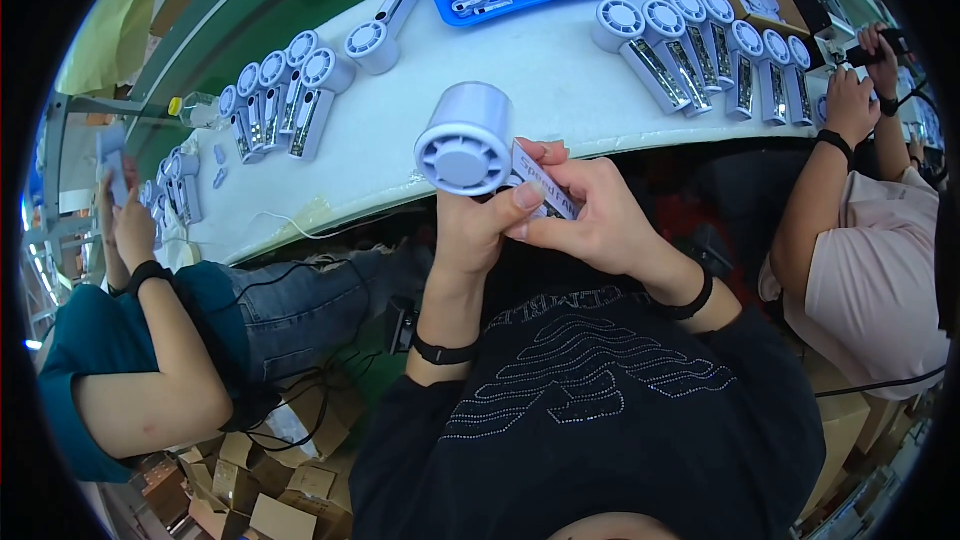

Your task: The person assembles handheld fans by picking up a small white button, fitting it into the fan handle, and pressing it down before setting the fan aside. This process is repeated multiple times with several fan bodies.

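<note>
A pale lavender handheld fan is between my two hands over the near edge of the table, its round vented head up and to the left. My left hand is closed round the handle just below the head, thumb pointing right. My right hand pinches the long handle cover, which has printing on it and lies along the fan's handle. Whether the cover is fully seated is hidden by my fingers. Both hands are close together, their thumbs near each other.
Fans with bare circuit boards stand in rows at right and left on the white table. Behind are a blue tray of small parts and a cardboard box. Co-workers sit on both sides; a white cable lies near the edge.
</note>
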### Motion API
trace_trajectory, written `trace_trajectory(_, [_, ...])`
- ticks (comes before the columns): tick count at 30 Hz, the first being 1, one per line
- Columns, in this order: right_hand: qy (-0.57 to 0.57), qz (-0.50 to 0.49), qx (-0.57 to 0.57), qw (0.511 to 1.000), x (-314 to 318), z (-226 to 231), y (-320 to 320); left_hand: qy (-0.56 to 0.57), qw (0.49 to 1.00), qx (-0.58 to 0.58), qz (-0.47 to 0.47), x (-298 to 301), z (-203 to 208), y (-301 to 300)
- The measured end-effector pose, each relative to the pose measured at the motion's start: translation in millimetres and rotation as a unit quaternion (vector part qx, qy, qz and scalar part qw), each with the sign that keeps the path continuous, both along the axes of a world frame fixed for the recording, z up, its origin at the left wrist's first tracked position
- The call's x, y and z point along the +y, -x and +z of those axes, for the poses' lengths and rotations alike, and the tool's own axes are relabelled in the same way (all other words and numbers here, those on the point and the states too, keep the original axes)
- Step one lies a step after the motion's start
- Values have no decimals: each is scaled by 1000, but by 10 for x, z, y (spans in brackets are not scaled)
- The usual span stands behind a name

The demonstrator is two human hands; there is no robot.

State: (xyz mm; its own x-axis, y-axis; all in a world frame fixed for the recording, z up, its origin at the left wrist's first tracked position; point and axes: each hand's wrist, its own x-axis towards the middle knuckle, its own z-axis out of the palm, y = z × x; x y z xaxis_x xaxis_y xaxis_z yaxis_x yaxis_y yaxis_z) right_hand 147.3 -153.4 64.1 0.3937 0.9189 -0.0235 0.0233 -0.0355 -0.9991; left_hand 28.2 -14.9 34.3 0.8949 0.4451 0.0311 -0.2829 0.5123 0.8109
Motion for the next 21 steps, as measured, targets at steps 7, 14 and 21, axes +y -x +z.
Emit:
trace_trajectory(7, [106,79,-163,978,146,241,-31,-62,997,7,54,284,-2,124])
trace_trajectory(14, [92,-159,-411,893,1276,-27,-1427,-241,885,377,128,1339,225,437])
trace_trajectory(21, [210,-36,-516,829,2252,-242,-1766,-397,716,541,194,1732,222,408])
